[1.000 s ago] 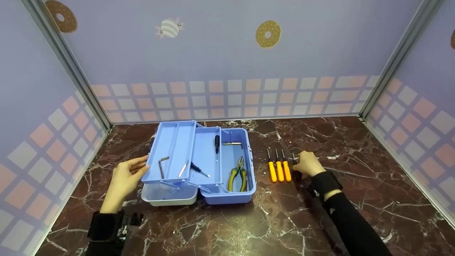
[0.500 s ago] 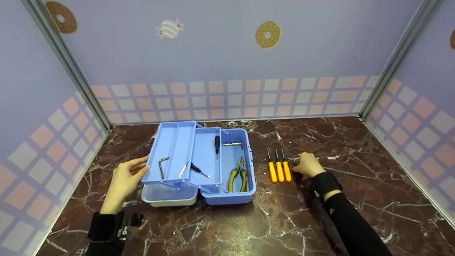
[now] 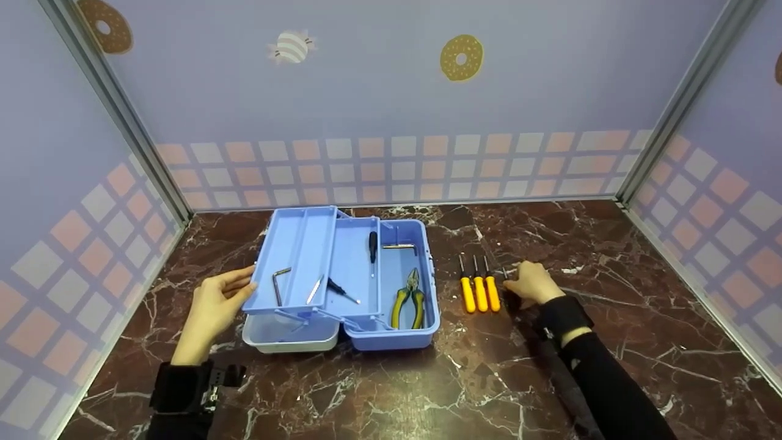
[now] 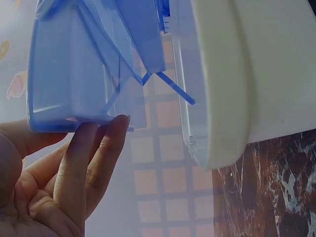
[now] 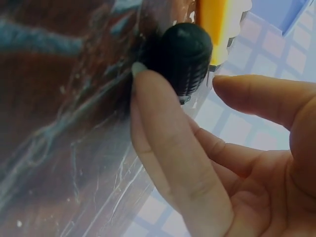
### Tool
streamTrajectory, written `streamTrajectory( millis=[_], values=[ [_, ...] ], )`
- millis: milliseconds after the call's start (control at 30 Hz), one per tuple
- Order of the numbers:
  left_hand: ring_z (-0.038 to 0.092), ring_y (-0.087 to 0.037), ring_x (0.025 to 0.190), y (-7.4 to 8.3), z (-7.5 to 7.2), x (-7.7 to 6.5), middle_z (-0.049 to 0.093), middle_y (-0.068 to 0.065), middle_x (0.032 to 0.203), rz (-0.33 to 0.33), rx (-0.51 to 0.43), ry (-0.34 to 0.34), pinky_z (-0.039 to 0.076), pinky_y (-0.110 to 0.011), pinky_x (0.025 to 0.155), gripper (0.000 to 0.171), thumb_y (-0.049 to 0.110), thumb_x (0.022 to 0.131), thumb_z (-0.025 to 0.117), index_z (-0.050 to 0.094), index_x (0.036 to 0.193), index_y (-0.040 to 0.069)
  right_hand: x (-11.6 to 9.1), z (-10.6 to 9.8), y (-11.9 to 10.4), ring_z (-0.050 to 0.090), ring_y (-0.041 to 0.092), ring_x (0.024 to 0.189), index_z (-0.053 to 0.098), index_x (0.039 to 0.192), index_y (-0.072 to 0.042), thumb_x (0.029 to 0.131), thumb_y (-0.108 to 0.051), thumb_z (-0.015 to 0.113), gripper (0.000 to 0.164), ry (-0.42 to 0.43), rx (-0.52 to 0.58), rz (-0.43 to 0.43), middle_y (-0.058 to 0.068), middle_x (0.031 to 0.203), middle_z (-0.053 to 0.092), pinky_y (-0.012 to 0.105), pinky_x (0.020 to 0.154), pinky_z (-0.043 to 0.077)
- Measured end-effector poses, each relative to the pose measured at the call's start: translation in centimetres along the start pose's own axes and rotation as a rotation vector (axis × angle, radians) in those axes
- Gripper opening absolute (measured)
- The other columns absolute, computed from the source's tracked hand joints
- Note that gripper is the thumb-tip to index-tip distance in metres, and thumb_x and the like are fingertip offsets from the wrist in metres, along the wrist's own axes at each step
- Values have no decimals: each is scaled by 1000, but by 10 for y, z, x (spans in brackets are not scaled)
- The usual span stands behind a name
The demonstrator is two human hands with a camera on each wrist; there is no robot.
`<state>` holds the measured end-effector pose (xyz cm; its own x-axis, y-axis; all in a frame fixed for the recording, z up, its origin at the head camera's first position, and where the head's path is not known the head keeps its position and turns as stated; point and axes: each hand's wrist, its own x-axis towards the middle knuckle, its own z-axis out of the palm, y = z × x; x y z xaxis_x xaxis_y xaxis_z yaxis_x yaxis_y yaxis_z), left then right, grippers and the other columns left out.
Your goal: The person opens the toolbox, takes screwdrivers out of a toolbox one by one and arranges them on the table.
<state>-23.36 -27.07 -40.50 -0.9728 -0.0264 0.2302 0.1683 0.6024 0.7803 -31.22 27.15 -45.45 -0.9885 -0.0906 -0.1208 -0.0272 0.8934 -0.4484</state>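
Note:
My left hand [image 3: 215,305] grips the left edge of the raised top tray [image 3: 308,244] of a blue toolbox [image 3: 391,342], thumb and fingers on either side of the tray wall [image 4: 74,121] in the left wrist view. My right hand [image 3: 533,282] is low over the table, right of the toolbox. In the right wrist view its fingers [image 5: 173,143] lie against or close beside a ridged black screwdriver handle [image 5: 185,54], and the thumb stands apart from it. Just left of this hand, several yellow-handled screwdrivers [image 3: 481,294] lie in a row. The hand mostly hides the black handle in the head view.
In the trays lie a hex key [image 3: 278,286], a silver pointed tool [image 3: 314,290] and small black screwdrivers [image 3: 372,244]. Green-yellow pliers [image 3: 408,302] and a metal rod [image 3: 398,247] are in the box's base. The whitish lid [image 3: 290,345] lies under the trays. Walls enclose the marble-patterned table [image 3: 391,397].
My right hand has shifted very slightly to the right, and less of the black handle shows beneath it. The left hand and toolbox stay in place.

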Motion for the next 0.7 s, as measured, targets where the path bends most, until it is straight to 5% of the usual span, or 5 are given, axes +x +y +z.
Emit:
streamTrajectory(
  millis=[167, 400, 567, 700],
  values=[
    [65, -40, 113, 0, 0, 0, 64, -29, 123, -6, -2, -1, 45, 2, 79, 38, 7, 97, 62, 58, 132, -7, 5, 2, 8, 65, 20, 45, 70, 66, 2, 87, -12, 69, 26, -1, 57, -47, 15, 59, 68, 34, 48, 58],
    [64, -41, 115, -1, 0, -1, 63, -29, 124, -15, -7, -10, 46, 1, 81, 39, 7, 97, 61, 57, 133, -7, 2, 3, 1, 63, 23, 51, 70, 64, 1, 81, -11, 75, 22, 61, -26, -74, 11, 57, 67, 46, 67, 60],
    [64, -40, 116, 0, 1, 0, 64, -28, 124, -15, -13, -8, 45, 1, 82, 38, 5, 97, 60, 57, 133, -6, 2, 4, -5, 59, 14, 46, 71, 69, 3, 85, -13, 73, 23, 21, -19, -44, 11, 57, 67, 32, 53, 56],
    [65, -40, 114, 0, 0, 0, 66, -28, 121, -1, -10, 3, 46, 1, 81, 37, 6, 96, 61, 59, 132, -6, 5, 2, -6, 61, 18, 49, 68, 68, 3, 88, -16, 69, 27, 16, -27, -8, 13, 61, 66, 30, 50, 53]
  ],
)
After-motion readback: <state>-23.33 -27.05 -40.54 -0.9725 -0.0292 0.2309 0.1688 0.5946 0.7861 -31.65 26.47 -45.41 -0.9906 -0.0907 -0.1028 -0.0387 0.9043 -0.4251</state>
